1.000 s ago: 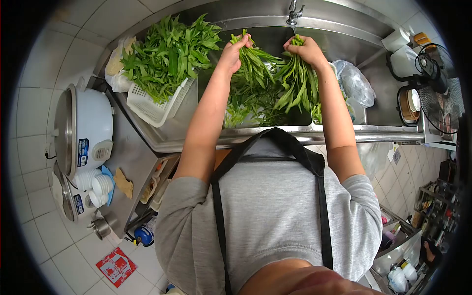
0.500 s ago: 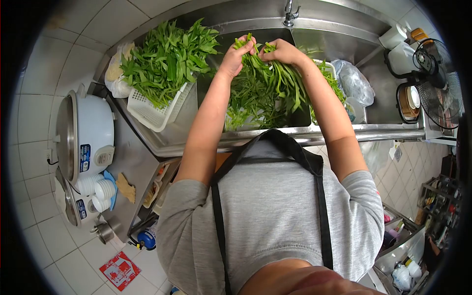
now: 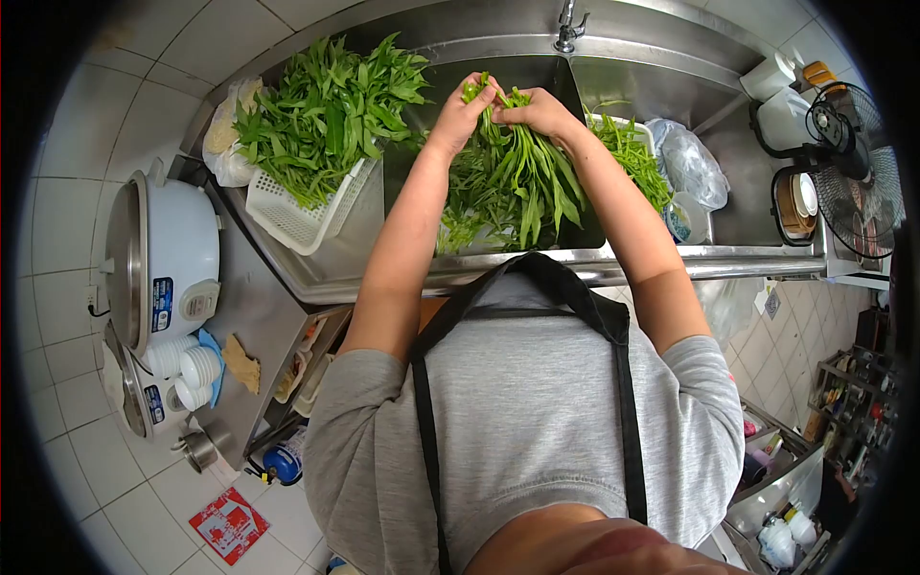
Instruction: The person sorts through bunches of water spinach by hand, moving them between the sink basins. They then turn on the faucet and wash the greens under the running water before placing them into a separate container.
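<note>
My left hand [image 3: 462, 110] and my right hand [image 3: 537, 107] are together over the steel sink [image 3: 498, 259], both closed on one bunch of long green leafy stems [image 3: 522, 177] that hangs down from them. More greens lie in the sink basin below. A white plastic basket [image 3: 297, 216] heaped with the same leafy greens [image 3: 331, 105] sits tilted on the sink's left side.
The faucet [image 3: 570, 24] is just beyond my hands. A clear plastic bag [image 3: 695, 163] and a small cup [image 3: 685, 216] sit right of the basin. Two rice cookers [image 3: 163, 254] and stacked white cups [image 3: 196, 369] stand on the left counter; a fan [image 3: 848, 172] at the right.
My hands, apart with a separate bunch in each a second ago, have come together, joining the greens into one bunch held near the faucet.
</note>
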The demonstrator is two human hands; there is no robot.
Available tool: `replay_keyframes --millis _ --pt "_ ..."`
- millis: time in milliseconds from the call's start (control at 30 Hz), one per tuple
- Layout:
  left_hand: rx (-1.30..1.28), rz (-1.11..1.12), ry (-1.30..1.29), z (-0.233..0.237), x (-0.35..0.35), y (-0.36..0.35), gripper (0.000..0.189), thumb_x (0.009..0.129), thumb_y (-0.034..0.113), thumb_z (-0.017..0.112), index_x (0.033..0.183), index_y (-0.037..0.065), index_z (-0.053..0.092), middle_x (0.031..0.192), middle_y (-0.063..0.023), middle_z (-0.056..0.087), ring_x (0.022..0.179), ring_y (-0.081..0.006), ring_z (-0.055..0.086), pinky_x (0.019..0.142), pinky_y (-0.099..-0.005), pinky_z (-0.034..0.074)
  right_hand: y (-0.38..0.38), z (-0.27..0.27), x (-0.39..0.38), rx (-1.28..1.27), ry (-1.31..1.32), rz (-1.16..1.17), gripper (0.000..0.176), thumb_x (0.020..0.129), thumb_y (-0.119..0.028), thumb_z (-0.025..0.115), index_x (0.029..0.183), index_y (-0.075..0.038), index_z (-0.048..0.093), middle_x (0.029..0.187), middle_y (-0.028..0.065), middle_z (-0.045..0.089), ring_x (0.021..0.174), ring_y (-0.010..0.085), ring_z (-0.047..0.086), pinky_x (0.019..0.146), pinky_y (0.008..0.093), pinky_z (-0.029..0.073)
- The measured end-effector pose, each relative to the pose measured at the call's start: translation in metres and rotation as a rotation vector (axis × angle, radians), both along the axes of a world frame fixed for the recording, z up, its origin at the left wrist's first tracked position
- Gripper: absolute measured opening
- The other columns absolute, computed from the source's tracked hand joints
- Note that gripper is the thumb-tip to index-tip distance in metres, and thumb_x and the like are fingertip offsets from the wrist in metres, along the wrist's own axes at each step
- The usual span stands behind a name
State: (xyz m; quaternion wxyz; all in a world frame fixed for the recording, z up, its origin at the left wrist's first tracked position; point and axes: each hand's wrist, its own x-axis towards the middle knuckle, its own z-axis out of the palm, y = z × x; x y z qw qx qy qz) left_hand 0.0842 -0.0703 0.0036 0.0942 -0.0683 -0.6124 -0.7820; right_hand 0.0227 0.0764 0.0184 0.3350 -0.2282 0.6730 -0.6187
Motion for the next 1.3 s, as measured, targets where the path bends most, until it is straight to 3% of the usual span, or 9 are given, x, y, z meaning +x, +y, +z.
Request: replay_keyframes --millis 267,467,533,667,900,1033,1133,1233,1300 --pt "0.119 0.208 0.014 0.002 0.001 -0.029 0.015 0.088 0.022 0.051 0.091 0.007 0.050 0.081 -0.0021 0.054 0.066 -0.0089 0.047 0.062 -0.0229 0.039 0.031 0.003 -0.013 0.020 0.074 0.107 0.013 0.068 -0.011 0.066 0.076 -0.004 0.059 0.070 0.0037 0.058 0.060 0.0099 0.053 0.058 0.0232 0.043" --pt "-0.188 0.073 -0.188 0.011 0.003 0.005 0.019 0.086 0.021 0.051 0.091 0.003 0.050 0.080 -0.0048 0.059 0.064 -0.0103 0.050 0.063 -0.0231 0.041 0.032 0.001 -0.026 0.021 0.024 0.075 0.011 0.071 -0.009 0.064 0.078 -0.003 0.058 0.076 0.0053 0.061 0.069 0.0102 0.055 0.066 0.0232 0.044" --pt "-0.358 0.249 -0.141 -0.039 -0.024 0.003 0.021 0.086 0.024 0.053 0.091 0.004 0.052 0.077 -0.0018 0.057 0.065 -0.0081 0.050 0.061 -0.0226 0.041 0.027 -0.003 -0.027 0.008 0.054 0.046 0.012 0.069 -0.009 0.065 0.077 -0.003 0.059 0.072 0.0048 0.060 0.065 0.0105 0.054 0.063 0.0237 0.043" --pt "-0.393 0.157 -0.134 -0.006 -0.010 0.018 0.027 0.083 0.031 0.059 0.089 0.005 0.056 0.073 0.0008 0.056 0.066 -0.0065 0.049 0.063 -0.0218 0.040 0.028 0.001 -0.028 0.057 0.141 0.034 0.013 0.068 -0.011 0.066 0.076 -0.002 0.060 0.068 0.0041 0.059 0.062 0.0108 0.054 0.062 0.0249 0.043" --pt "-0.368 0.183 -0.141 0.005 -0.009 0.013 0.026 0.081 0.029 0.062 0.088 0.005 0.058 0.072 -0.0006 0.059 0.069 -0.0062 0.052 0.066 -0.0215 0.040 0.038 0.013 -0.035 -0.018 0.089 -0.016 0.012 0.071 -0.011 0.064 0.078 -0.002 0.061 0.079 0.0066 0.064 0.073 0.0114 0.058 0.071 0.0241 0.045" --pt "-0.383 0.158 -0.140 -0.008 -0.016 0.012 0.027 0.079 0.030 0.063 0.086 0.003 0.059 0.072 -0.0017 0.060 0.067 -0.0062 0.052 0.065 -0.0220 0.040 0.038 0.020 -0.038 -0.022 0.213 -0.001 0.015 0.071 -0.013 0.063 0.081 -0.002 0.061 0.071 0.0038 0.061 0.067 0.0104 0.055 0.065 0.0241 0.043" --pt "-0.922 0.274 -0.229 -0.005 -0.009 0.005 0.044 0.070 0.037 0.067 0.098 0.003 0.061 0.087 -0.0169 0.063 0.084 -0.0296 0.061 0.076 -0.0348 0.045 0.050 0.031 -0.044 -0.087 0.161 -0.088 0.012 0.074 -0.014 0.060 0.079 -0.004 0.059 0.069 0.0023 0.057 0.064 0.0096 0.053 0.061 0.0222 0.042" --pt "-1.141 0.244 -0.258 -0.011 0.001 -0.003 0.042 0.070 0.036 0.067 0.098 0.005 0.061 0.089 -0.0162 0.063 0.085 -0.0319 0.059 0.075 -0.0364 0.046 0.062 0.037 -0.048 -0.189 0.103 -0.070 0.010 0.076 -0.013 0.059 0.080 -0.004 0.059 0.068 0.0018 0.057 0.064 0.0092 0.053 0.061 0.0218 0.042" --pt "-1.124 0.295 -0.212 -0.008 0.003 0.004 0.040 0.071 0.034 0.067 0.096 0.004 0.062 0.083 -0.0135 0.064 0.077 -0.0253 0.062 0.071 -0.0331 0.047 0.066 0.039 -0.046 -0.111 0.136 -0.033 0.009 0.077 -0.013 0.058 0.081 -0.005 0.056 0.067 0.0003 0.054 0.064 0.0081 0.051 0.061 0.0205 0.040"
